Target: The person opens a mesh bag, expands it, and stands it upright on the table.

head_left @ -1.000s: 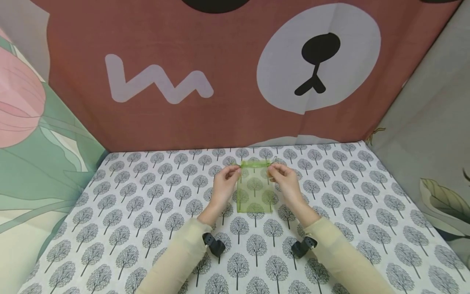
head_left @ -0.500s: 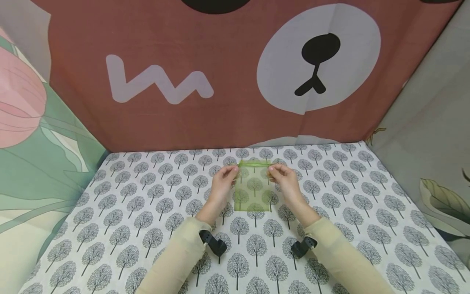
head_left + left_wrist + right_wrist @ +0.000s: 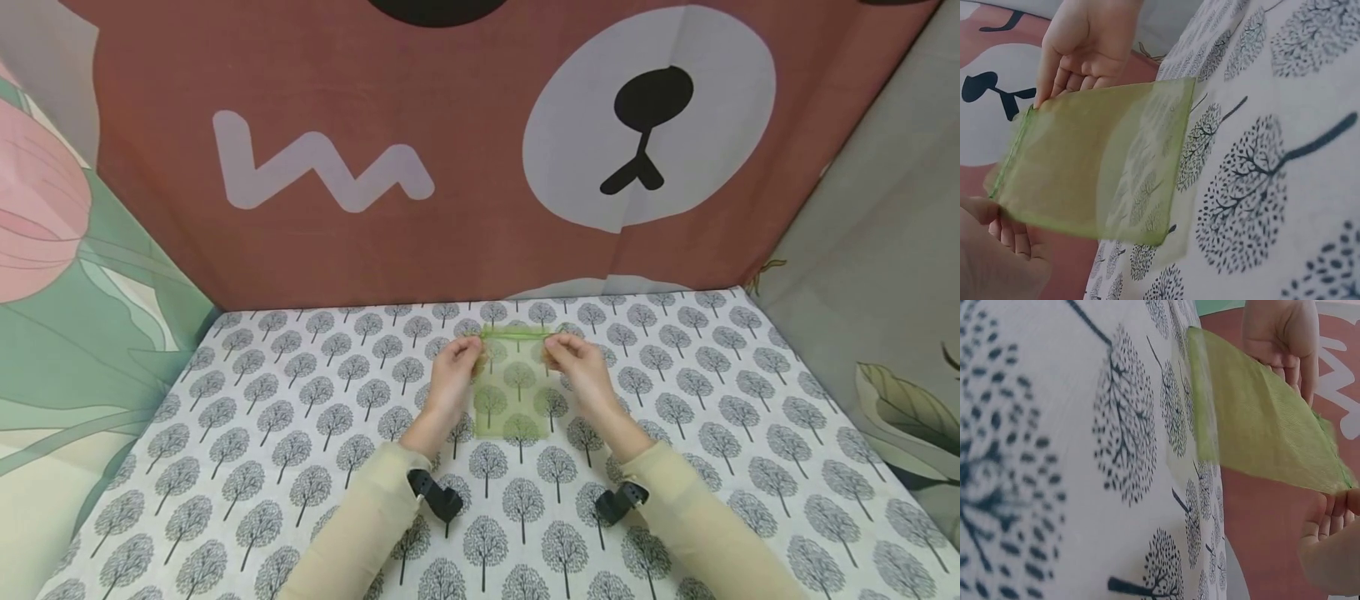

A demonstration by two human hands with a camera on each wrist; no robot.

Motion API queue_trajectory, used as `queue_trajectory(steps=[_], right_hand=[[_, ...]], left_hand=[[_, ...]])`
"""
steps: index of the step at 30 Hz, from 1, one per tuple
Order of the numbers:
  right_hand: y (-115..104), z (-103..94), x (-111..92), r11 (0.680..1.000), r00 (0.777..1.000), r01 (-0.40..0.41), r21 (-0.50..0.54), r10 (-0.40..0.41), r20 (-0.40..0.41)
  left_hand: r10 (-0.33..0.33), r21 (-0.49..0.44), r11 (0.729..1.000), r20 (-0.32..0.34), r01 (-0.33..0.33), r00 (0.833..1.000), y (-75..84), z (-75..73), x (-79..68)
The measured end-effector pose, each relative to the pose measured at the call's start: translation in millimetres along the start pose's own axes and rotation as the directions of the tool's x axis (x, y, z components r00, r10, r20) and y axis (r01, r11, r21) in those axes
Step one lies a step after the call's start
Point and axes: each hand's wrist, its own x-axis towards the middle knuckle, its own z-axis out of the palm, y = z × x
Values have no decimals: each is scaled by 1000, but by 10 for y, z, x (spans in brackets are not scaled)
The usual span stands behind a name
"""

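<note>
A sheer green drawstring pouch (image 3: 513,387) is stretched flat between my two hands, its gathered top band toward the back. My left hand (image 3: 452,375) pinches the band's left end, and my right hand (image 3: 581,371) pinches the right end between thumb and fingers. In the left wrist view the pouch (image 3: 1097,162) hangs from both hands above the cloth, its bottom edge nearest the table. The right wrist view shows the see-through pouch (image 3: 1260,412) with nothing visible inside.
A white cloth with a dark tree print (image 3: 315,492) covers the table. Behind it hangs a red-brown curtain with a bear face (image 3: 480,242). Patterned drapes stand at the left (image 3: 90,333) and right (image 3: 885,275). Each wrist wears a black strap camera.
My left hand has shifted slightly left, and the pouch has moved left with it, its top band drawn straighter. The right hand has barely moved.
</note>
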Motion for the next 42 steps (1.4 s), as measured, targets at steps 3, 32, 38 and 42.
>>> queue_trajectory(steps=[3, 32, 38, 42], right_hand=[[-7, -24, -6, 999, 1000, 0, -33, 1, 7], [29, 18, 27, 999, 998, -8, 36, 10, -67], [51, -19, 33, 999, 997, -26, 34, 29, -72], [59, -73, 41, 998, 998, -49, 35, 50, -26]], left_hand=[[5, 54, 999, -4, -4, 1000, 3, -6, -5], [-40, -147, 988, 34, 45, 999, 14, 38, -24], [-115, -14, 993, 83, 117, 990, 18, -5, -32], [-183, 93, 980, 100, 174, 978, 5, -37, -52]])
